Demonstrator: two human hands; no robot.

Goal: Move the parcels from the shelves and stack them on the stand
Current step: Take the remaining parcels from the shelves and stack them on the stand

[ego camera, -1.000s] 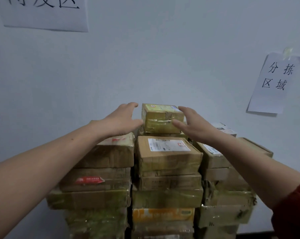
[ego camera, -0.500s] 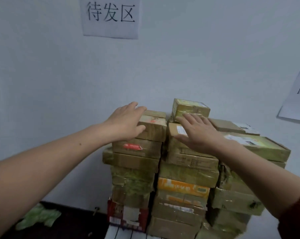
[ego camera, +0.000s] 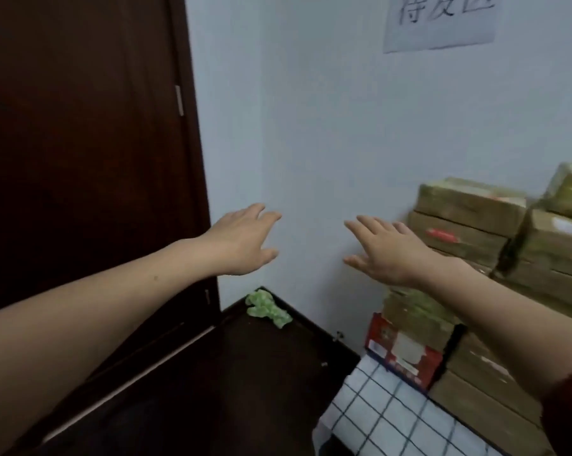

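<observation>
Overhead, a paper sign [ego camera: 439, 21] is being shown on the pale wall [ego camera: 311, 126], its characters too blurred for reading. The left hand [ego camera: 245, 241] and right hand [ego camera: 390, 251] are being held open and empty, fingers spread, the right one just beside the parcels [ego camera: 469, 218], which are lying stacked on a checked cloth [ego camera: 376, 419] at right. A dark door [ego camera: 80, 159] is being seen at left.

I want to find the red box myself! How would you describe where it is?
Find the stack of parcels against the white wall, on the right. At its bottom left corner, above the checked cloth, sits the red box: the only red one among brown, taped parcels.
</observation>
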